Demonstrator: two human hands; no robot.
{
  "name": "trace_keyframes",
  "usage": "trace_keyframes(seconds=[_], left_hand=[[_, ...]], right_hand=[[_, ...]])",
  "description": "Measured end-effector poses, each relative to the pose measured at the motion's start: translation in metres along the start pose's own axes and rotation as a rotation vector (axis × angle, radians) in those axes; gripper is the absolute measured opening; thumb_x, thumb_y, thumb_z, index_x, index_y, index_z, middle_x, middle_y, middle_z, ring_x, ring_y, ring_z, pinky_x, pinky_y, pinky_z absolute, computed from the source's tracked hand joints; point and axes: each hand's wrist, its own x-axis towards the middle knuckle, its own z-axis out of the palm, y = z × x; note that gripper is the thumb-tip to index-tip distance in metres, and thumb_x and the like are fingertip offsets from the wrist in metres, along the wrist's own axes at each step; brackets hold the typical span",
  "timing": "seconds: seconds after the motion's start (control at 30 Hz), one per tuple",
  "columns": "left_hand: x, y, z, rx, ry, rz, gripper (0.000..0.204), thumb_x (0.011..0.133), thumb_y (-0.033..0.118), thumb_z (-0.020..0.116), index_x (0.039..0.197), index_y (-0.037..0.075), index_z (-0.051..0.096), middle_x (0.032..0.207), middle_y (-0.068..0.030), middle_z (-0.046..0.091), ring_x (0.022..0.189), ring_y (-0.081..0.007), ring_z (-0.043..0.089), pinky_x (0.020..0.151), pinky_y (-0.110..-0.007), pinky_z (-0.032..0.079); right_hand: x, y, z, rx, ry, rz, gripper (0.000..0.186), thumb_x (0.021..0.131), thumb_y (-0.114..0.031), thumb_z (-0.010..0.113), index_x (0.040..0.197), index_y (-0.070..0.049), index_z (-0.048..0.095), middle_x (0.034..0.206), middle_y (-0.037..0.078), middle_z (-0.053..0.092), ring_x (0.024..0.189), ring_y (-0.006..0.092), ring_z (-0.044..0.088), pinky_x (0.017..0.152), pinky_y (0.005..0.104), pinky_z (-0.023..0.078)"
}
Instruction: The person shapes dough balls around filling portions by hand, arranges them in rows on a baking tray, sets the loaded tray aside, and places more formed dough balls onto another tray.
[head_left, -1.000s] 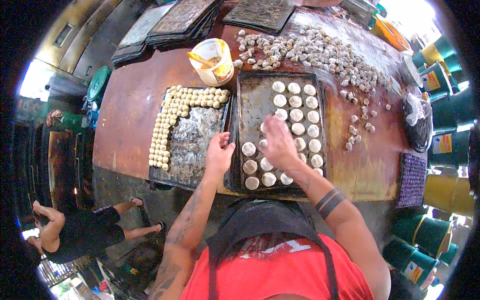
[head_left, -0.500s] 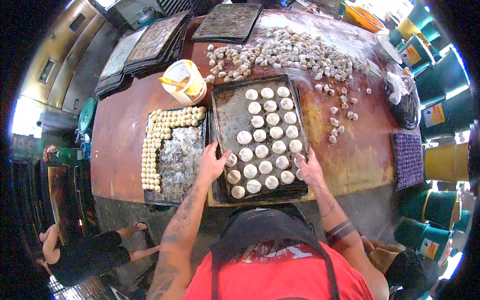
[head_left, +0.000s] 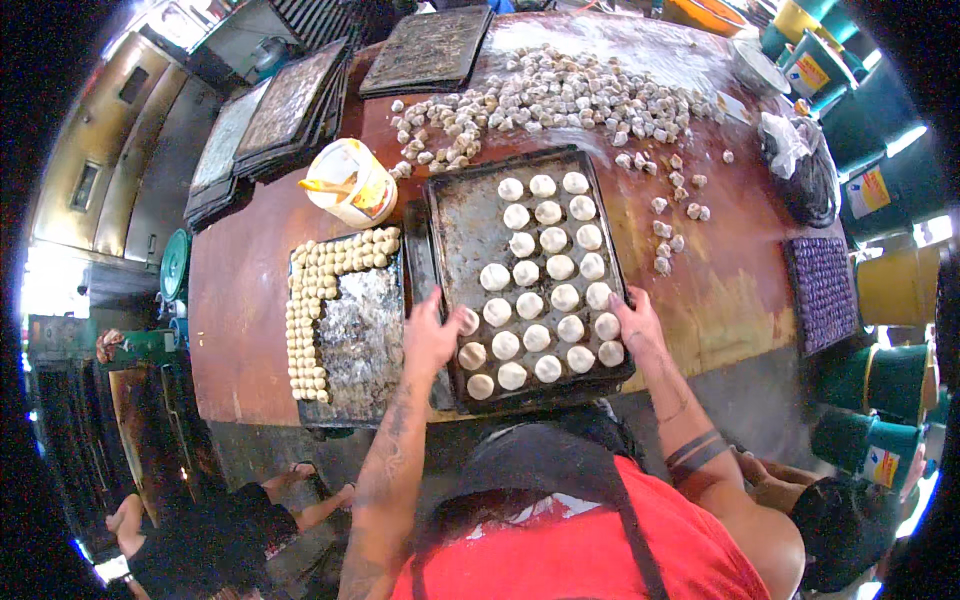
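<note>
Head view: dark tray point(head_left: 460, 225) of pale rounds point(head_left: 529, 305) is being grasped at opposite sides by left hand point(head_left: 432, 330) and right hand point(head_left: 637, 322); level handling is probably being required.

You are in what looks like a bakery workroom: your counter point(head_left: 235, 320) carries a tray point(head_left: 462, 215) of dough rounds point(head_left: 530, 304), dough balls point(head_left: 303, 330) on a second tray point(head_left: 360, 355), floury lumps point(head_left: 590, 98) and stacked dark trays point(head_left: 293, 108). Metal doors point(head_left: 110, 165) stand at your left, big tubs point(head_left: 870, 380) line your right, and you wear an apron point(head_left: 540, 465).
</note>
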Motion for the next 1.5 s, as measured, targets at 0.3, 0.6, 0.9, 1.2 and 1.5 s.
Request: trace_keyframes(seconds=[0.3, 0.6, 0.9, 1.2, 1.5], left_hand=[[-0.012, -0.034, -0.013, -0.066, -0.157, -0.182, 0.064, 0.096, 0.053, 0.068, 0.127, -0.002, 0.069, 0.129, -0.0297, 0.060, 0.119, -0.0447, 0.059, 0.104, -0.048, 0.047], [-0.016, -0.015, 0.003, 0.129, 0.095, -0.201, 0.066, 0.094, 0.070, 0.061, 0.125, 0.014, 0.075, 0.128, -0.0248, 0.057, 0.120, -0.0414, 0.058, 0.103, -0.049, 0.047], [-0.010, -0.029, 0.001, 0.104, -0.029, -0.197, 0.069, 0.100, 0.064, 0.054, 0.146, 0.013, 0.060, 0.133, -0.0292, 0.054, 0.124, -0.0467, 0.055, 0.107, -0.049, 0.044], [-0.018, -0.004, -0.003, 0.169, -0.110, -0.249, 0.089, 0.098, 0.068, 0.053, 0.146, -0.007, 0.050, 0.141, -0.0322, 0.052, 0.132, -0.0487, 0.052, 0.112, -0.052, 0.042], [-0.011, -0.038, -0.058, -0.213, -0.402, -0.057, 0.069, 0.100, 0.061, 0.057, 0.124, -0.002, 0.070, 0.114, -0.0200, 0.076, 0.107, -0.0361, 0.071, 0.094, -0.044, 0.053]], right_hand=[[0.006, 0.035, -0.026, 0.034, -0.214, -0.068, 0.077, 0.100, -0.043, 0.068, 0.154, 0.004, 0.040, 0.144, 0.019, 0.061, 0.131, 0.0267, 0.058, 0.113, 0.0388, 0.043], [0.009, 0.017, -0.024, -0.117, -0.220, -0.057, 0.075, 0.097, -0.043, 0.069, 0.149, 0.006, 0.046, 0.142, 0.024, 0.061, 0.131, 0.0316, 0.060, 0.112, 0.0409, 0.045], [-0.011, -0.030, -0.026, -0.485, -0.348, -0.103, 0.057, 0.096, -0.043, 0.068, 0.128, 0.004, 0.065, 0.123, 0.030, 0.069, 0.117, 0.0414, 0.067, 0.103, 0.0456, 0.051], [0.125, 0.028, -0.081, -0.874, 0.386, -0.716, 0.026, 0.079, -0.010, 0.072, 0.104, -0.007, 0.069, 0.115, 0.022, 0.063, 0.111, 0.0424, 0.058, 0.097, 0.0499, 0.050], [0.087, 0.013, -0.066, 0.641, 0.037, -0.438, 0.018, 0.097, -0.012, 0.059, 0.112, -0.008, 0.068, 0.106, 0.010, 0.068, 0.088, 0.0218, 0.065, 0.076, 0.0323, 0.053]])
